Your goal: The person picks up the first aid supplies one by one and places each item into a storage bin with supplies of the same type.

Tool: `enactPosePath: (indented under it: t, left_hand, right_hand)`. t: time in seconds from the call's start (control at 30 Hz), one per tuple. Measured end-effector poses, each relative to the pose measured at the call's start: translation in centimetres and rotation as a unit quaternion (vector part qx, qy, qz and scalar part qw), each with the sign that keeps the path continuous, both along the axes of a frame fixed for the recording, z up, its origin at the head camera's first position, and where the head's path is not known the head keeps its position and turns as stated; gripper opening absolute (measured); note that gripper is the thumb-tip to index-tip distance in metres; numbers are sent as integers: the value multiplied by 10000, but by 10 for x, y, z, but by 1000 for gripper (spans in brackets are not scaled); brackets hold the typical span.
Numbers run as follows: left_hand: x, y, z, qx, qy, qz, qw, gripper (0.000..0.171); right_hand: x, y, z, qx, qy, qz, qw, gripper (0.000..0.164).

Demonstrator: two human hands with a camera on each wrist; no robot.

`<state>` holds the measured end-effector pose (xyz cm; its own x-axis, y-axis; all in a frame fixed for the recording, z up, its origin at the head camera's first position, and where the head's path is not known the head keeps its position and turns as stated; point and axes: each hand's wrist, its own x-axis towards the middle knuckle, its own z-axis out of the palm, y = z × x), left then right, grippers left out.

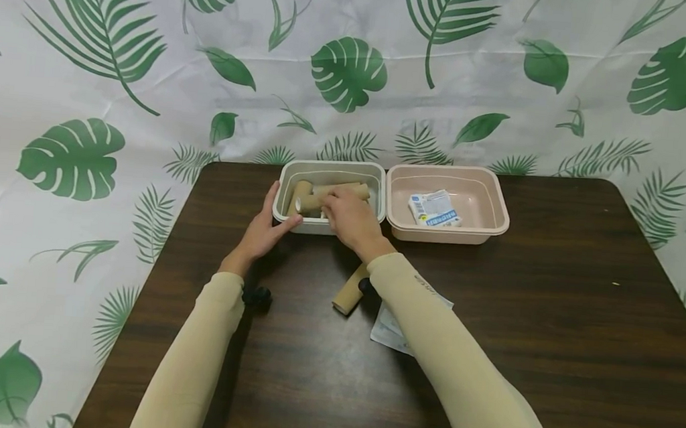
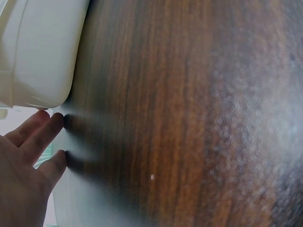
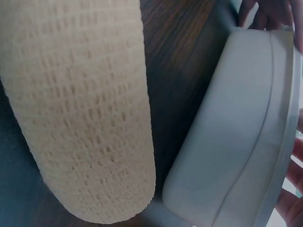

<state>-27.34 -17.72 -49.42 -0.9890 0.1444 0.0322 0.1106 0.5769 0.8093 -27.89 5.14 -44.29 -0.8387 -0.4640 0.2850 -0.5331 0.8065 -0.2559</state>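
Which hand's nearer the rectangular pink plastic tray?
Right. The right hand is over the white plastic tray, just left of the pink tray; the left hand is farther, at the white tray's left end.

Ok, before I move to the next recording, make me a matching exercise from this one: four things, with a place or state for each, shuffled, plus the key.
1. Left hand
2. Right hand
3. Pink tub
4. Loose tube

A. Contains a white-and-blue packet
B. Lies on the table, partly hidden by the right sleeve
C. At the white tub's left end
D. Grips a tube at the white tub

Pairs: 1-C, 2-D, 3-A, 4-B
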Motion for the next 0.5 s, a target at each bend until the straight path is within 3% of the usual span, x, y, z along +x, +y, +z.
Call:
enactPosePath:
  t: [0.3, 0.5]
  left_hand:
    - [-2, -1, 0, -4, -40, -28, 10000, 91]
    - [-2, -1, 1, -6, -63, -49, 10000, 92]
  right_hand:
    - [9, 13, 4, -359, -138, 155, 9991, 32]
    - [22, 31, 10, -870, 106, 209, 9959, 37]
